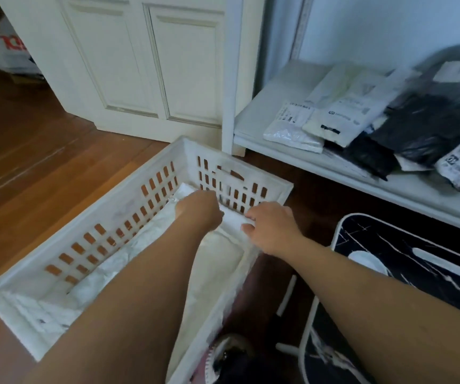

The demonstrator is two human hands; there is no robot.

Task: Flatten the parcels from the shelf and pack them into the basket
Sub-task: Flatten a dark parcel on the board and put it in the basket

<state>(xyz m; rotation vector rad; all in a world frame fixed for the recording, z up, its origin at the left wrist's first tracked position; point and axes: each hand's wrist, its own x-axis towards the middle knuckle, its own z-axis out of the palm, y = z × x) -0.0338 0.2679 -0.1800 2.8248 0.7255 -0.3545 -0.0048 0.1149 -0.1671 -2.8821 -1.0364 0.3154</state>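
While both arms are stretched down into it, the white slatted basket (129,217) is seen lying on the wooden floor (29,151) with its long axis running from the lower left up toward the shelf (278,106) at the upper right. On that shelf, just beyond the basket's far corner, a heap of white parcels (331,115) and black parcels (428,128) is left unpacked, so the task is judged to be partly done. Inside the basket, white parcels (129,261) are laid flat along the bottom, following the long axis. The topmost white parcel (223,245) is being worked at the far end.

The left hand (199,209) is set on that parcel's far edge, knuckles up; whether its fingers are curled round the edge or merely pressed down cannot be told. The right hand (271,227) is placed at the parcel's right edge beside the basket wall, its fingers bent and its thumb drawn toward them as if the edge were pinched.

The shelf heap lies up and to the right of both hands, and the right hand is the nearer one, so a reach for the next parcel is judged to fall to it.
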